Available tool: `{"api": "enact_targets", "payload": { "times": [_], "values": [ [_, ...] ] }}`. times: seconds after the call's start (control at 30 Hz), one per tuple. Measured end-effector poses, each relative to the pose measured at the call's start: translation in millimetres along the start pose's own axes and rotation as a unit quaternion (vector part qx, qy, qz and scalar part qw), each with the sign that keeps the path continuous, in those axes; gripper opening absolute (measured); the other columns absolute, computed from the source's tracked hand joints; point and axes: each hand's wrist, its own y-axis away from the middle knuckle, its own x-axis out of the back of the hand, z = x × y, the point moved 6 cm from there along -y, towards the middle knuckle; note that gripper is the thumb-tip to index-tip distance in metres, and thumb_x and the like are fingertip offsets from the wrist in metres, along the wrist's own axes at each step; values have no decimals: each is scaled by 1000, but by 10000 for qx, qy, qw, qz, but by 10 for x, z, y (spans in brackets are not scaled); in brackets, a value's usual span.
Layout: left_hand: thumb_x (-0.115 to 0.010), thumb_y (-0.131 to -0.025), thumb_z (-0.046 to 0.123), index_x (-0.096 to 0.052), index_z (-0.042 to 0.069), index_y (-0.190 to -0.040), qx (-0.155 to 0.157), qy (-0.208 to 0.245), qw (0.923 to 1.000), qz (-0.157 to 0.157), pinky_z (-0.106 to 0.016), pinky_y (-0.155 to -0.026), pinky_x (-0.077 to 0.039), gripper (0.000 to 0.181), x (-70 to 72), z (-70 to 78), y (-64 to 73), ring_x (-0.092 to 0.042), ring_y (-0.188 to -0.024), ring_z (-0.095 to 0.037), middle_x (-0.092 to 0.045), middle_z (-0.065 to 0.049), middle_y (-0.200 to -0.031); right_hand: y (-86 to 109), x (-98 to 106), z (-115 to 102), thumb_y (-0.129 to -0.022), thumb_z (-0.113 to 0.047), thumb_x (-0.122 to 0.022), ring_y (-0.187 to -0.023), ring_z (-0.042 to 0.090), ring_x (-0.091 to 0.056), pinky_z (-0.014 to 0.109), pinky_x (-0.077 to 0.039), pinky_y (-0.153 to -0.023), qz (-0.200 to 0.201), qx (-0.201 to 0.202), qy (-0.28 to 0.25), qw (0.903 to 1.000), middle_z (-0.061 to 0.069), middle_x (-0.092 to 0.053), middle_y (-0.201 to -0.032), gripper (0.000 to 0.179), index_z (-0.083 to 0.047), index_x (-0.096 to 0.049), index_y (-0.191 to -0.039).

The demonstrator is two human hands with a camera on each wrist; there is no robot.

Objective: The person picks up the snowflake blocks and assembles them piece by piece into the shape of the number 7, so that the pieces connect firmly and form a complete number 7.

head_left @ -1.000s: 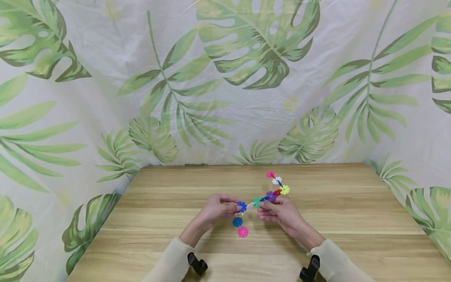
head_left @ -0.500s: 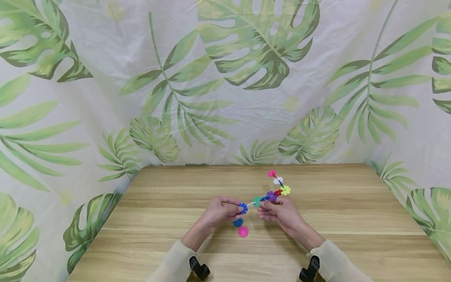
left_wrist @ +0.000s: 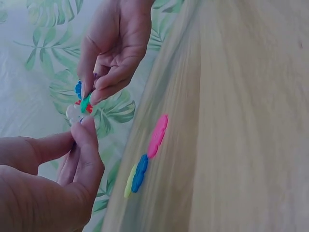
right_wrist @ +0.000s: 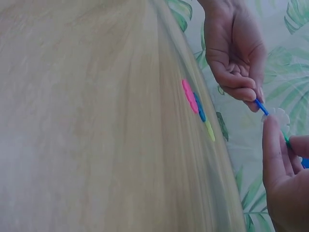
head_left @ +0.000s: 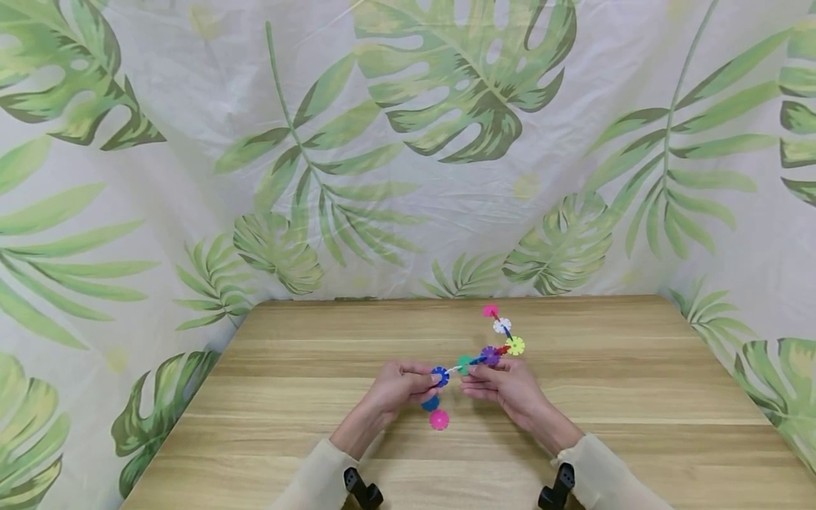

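Over the wooden table both hands hold a chain of notched plastic snowflake discs. My left hand (head_left: 403, 386) pinches a dark blue disc (head_left: 440, 376) at the chain's near end, where it meets a white disc (right_wrist: 280, 119). With thumb and fingers, my right hand (head_left: 508, 388) grips the green disc (head_left: 464, 365) just past the white one. Beyond that hand the chain bends away through a purple disc (head_left: 489, 355), a red piece, a yellow disc (head_left: 515, 345) and a second white disc (head_left: 502, 326) to a pink disc (head_left: 490, 311).
Below the left hand, another pink disc (head_left: 439, 420), a blue disc (head_left: 430, 403) and a yellow disc (left_wrist: 130, 181) form a row close to the tabletop (head_left: 306, 453). A leaf-printed cloth (head_left: 446, 198) hangs behind the table.
My left hand has shifted slightly right and now covers the yellow disc in the head view. The chain's far pink end has risen a little; my right hand stays nearly still.
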Motion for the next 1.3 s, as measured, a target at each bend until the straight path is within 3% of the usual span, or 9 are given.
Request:
{"api": "enact_targets", "payload": {
  "times": [0.3, 0.57, 0.83, 1.07, 1.17, 1.3],
  "values": [
    [-70, -97, 0, -68, -13, -115, -38, 113, 9999, 98, -22, -78, -64, 22, 5, -42, -10, -78, -86, -17, -79, -13, -96, -3, -49, 39, -101, -2, -65, -85, 20, -81, 35, -66, -86, 169, -19, -14, 9999, 12, -80, -89, 25, 16, -64, -119],
    [-71, -98, 3, -66, -14, -119, -44, 127, 9998, 168, -22, -79, -64, 27, -10, -25, 18, -77, -84, -14, -78, -13, -96, -27, -75, 14, -100, -2, -66, -84, 20, -81, 35, -66, -86, 213, -12, 15, 9998, 12, -81, -89, 28, 17, -64, -122],
    [-71, -100, 7, -65, -11, -123, -122, 125, 9998, 18, -22, -82, -64, 30, -17, -6, 16, -77, -87, -12, -79, -10, -99, -20, -91, 36, -101, -3, -67, -89, 21, -81, 35, -66, -88, -149, -158, 49, 9998, 17, -81, -97, 29, 16, -65, -121],
    [-72, -98, 5, -69, -10, -120, -172, 182, 9996, -143, -22, -81, -64, 27, -143, -25, -18, -77, -83, -10, -80, -5, -94, 20, -178, 62, -98, -2, -71, -84, 18, -81, 33, -66, -84, -532, -184, 94, 9984, 10, -82, -90, 20, 11, -73, -113],
    [-74, -97, 7, -71, -7, -117, -175, -29, 9996, -198, -26, -84, -65, 25, -168, -16, -21, -77, -85, -11, -80, -4, -95, 31, -154, 66, -97, -2, -71, -83, 18, -81, 34, -66, -84, -493, -139, 197, 9985, 10, -82, -90, 23, 14, -72, -114],
    [-77, -95, 14, -72, -4, -117, -353, -805, 9960, -165, -33, -90, -65, 28, -117, 39, -9, -75, -90, -15, -79, -9, -100, 32, -108, 58, -97, -4, -72, -82, 18, -80, 37, -66, -84, -345, -152, 347, 9987, 12, -81, -91, 21, 11, -73, -112]
  ]
}}
